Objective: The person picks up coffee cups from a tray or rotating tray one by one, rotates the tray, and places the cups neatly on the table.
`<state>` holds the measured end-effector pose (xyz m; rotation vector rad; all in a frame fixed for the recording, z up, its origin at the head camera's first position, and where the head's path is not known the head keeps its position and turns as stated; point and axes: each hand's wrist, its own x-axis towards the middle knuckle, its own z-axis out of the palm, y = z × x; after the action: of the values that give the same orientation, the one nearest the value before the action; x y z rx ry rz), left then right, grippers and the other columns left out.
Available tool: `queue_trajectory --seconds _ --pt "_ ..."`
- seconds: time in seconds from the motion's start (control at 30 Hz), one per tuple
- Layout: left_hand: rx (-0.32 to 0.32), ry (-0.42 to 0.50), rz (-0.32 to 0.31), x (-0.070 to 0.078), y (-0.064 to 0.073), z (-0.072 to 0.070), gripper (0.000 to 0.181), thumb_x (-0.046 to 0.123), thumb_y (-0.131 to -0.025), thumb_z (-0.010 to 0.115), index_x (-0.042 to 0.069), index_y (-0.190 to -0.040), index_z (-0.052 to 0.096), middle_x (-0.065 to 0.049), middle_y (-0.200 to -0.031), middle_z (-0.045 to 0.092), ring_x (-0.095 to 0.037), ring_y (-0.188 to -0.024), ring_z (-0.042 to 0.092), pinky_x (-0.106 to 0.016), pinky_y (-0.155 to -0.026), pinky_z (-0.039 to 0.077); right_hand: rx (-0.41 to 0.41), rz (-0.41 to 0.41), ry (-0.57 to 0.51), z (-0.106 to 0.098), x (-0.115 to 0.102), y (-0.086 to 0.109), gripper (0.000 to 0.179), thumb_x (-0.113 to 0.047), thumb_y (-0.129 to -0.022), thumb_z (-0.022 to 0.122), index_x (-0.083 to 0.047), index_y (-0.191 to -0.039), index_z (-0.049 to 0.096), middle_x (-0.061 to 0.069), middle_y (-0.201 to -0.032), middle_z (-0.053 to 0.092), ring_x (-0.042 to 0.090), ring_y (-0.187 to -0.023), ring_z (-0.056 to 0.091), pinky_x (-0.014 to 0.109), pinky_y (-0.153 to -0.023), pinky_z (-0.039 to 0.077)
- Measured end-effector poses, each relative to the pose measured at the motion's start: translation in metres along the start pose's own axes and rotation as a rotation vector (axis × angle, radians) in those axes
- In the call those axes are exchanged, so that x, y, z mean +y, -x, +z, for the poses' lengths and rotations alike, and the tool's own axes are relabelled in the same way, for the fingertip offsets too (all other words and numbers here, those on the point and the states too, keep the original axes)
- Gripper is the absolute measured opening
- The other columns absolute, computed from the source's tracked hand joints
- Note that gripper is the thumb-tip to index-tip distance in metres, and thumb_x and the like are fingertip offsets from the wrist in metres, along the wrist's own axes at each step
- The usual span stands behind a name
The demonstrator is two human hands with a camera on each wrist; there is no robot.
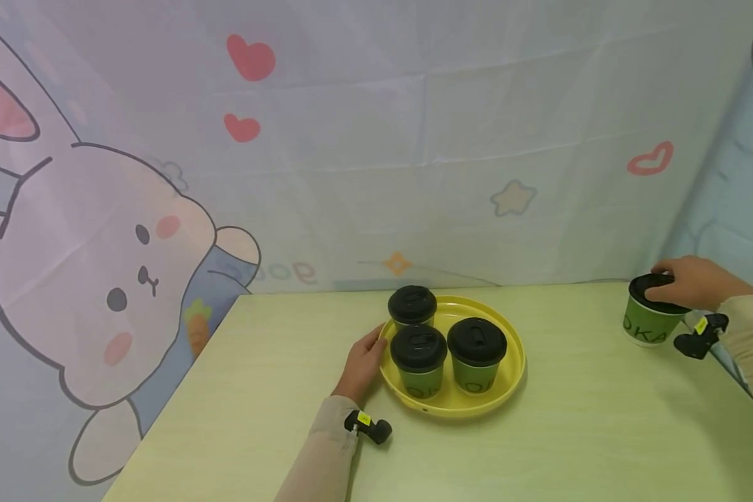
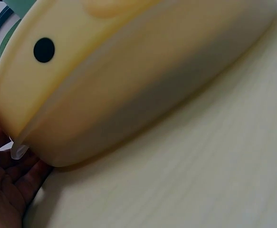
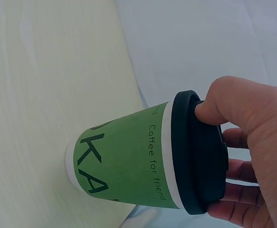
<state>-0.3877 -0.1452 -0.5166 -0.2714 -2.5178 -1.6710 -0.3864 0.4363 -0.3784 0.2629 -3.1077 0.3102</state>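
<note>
R hand (image 1: pixel 695 282) comes at the held cup (image 3: pixel 128 164) from above: fingers gripping its black lid (image 3: pixel 205 156), thumb on one side, fingertips on the opp. side. Top grip prob. suits b/c the lid's stepped edge gives purchase & the paper wall isn't squeezed. Cup is upright at the far R of the tabletop (image 1: pixel 571 439), near its side edge, well apart from the tray; can't tell if its base touches down.

L hand (image 1: pixel 359 366) is at the L rim of the yellow tray (image 1: pixel 516 355), fingers curled on the edge, some tucked below the lip per L wrist cam. Looks like a steadying hold, prob. so the tray won't slide.

On the tray, 3 more lidded cups stand upright, close together: rear cup (image 1: pixel 412 305), front-left cup (image 1: pixel 419 348), right cup (image 1: pixel 477 341). Bare tray shows on the R, so there's prob. a bit of room there.

Looks: held cup is green w/ white bands top & bottom, narrower at base, big dark "OKA" lettering, small "Coffee for friend" near the lid. Tray's round, low-walled, w/ a black dot & orange bump on its side. Bg: cloth backdrop (image 1: pixel 364 209) w/ bunny, hearts, star.
</note>
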Motion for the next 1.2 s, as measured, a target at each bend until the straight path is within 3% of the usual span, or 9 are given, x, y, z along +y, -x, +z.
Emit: queue_trajectory --seconds 0.2,0.47,0.6,0.73,0.83,0.97,1.07,1.2 --pt "0.002 -0.001 -0.003 0.0 0.001 -0.001 0.044 0.028 -0.105 0.049 0.015 -0.148 0.055 -0.007 -0.146 0.056 -0.027 -0.138 0.047 -0.049 -0.115 0.035 -0.007 -0.004 -0.02 0.002 -0.002 0.001 0.063 -0.031 -0.092 0.068 0.021 -0.123 0.052 0.041 -0.108 0.06 0.051 -0.092 0.061 0.059 -0.073 0.052" --pt "0.0 0.019 -0.009 0.0 0.002 -0.002 0.044 0.027 -0.106 0.049 0.014 -0.148 0.054 -0.008 -0.147 0.055 -0.027 -0.139 0.046 -0.049 -0.116 0.034 0.012 -0.003 -0.014 0.006 -0.001 0.005 0.063 -0.033 -0.098 0.06 0.02 -0.128 0.046 0.048 -0.116 0.047 0.061 -0.104 0.049 0.068 -0.079 0.046" --pt "-0.001 0.011 -0.003 -0.001 0.001 -0.001 0.044 0.027 -0.106 0.048 0.013 -0.148 0.054 -0.008 -0.147 0.055 -0.028 -0.139 0.046 -0.049 -0.116 0.034 0.028 0.028 0.006 0.007 -0.004 0.007 0.075 -0.045 -0.102 0.052 0.022 -0.133 0.039 0.05 -0.123 0.044 0.065 -0.11 0.043 0.074 -0.09 0.037" --pt "-0.009 -0.002 -0.005 -0.002 0.001 0.0 0.047 0.029 -0.107 0.046 0.011 -0.15 0.05 -0.01 -0.15 0.051 -0.031 -0.143 0.042 -0.05 -0.118 0.03 0.131 0.098 0.019 0.007 -0.011 0.01 0.087 -0.06 -0.1 0.047 0.018 -0.137 0.037 0.051 -0.128 0.038 0.068 -0.113 0.035 0.077 -0.092 0.032" --pt "-0.005 -0.012 -0.018 -0.002 0.001 0.0 0.049 0.032 -0.107 0.045 0.011 -0.151 0.048 -0.009 -0.153 0.048 -0.031 -0.145 0.038 -0.05 -0.119 0.028 0.255 0.098 -0.006 0.004 -0.021 0.008 0.085 -0.062 -0.098 0.049 0.013 -0.137 0.041 0.048 -0.129 0.038 0.066 -0.115 0.033 0.076 -0.092 0.031" --pt "-0.002 -0.002 -0.024 -0.003 0.0 -0.001 0.049 0.033 -0.108 0.044 0.013 -0.152 0.048 -0.008 -0.154 0.048 -0.031 -0.145 0.037 -0.05 -0.12 0.027 0.351 0.007 -0.068 -0.003 -0.043 -0.001 0.076 -0.054 -0.1 0.051 0.012 -0.138 0.044 0.044 -0.133 0.04 0.062 -0.121 0.033 0.074 -0.099 0.024" --pt "-0.01 0.01 -0.029 -0.003 -0.001 -0.001 0.049 0.033 -0.108 0.043 0.012 -0.152 0.047 -0.007 -0.154 0.047 -0.03 -0.146 0.037 -0.05 -0.12 0.026 0.357 -0.048 -0.126 -0.007 -0.065 -0.007 0.073 -0.049 -0.103 0.051 0.013 -0.14 0.042 0.042 -0.137 0.04 0.062 -0.125 0.031 0.073 -0.101 0.023" --pt "-0.017 0.002 -0.031 -0.003 -0.001 -0.001 0.05 0.034 -0.109 0.042 0.012 -0.153 0.046 -0.006 -0.155 0.046 -0.03 -0.146 0.036 -0.049 -0.12 0.026 0.3 -0.083 -0.218 -0.006 -0.094 -0.014 0.072 -0.047 -0.106 0.045 0.012 -0.146 0.037 0.04 -0.142 0.037 0.059 -0.127 0.034 0.072 -0.101 0.028"
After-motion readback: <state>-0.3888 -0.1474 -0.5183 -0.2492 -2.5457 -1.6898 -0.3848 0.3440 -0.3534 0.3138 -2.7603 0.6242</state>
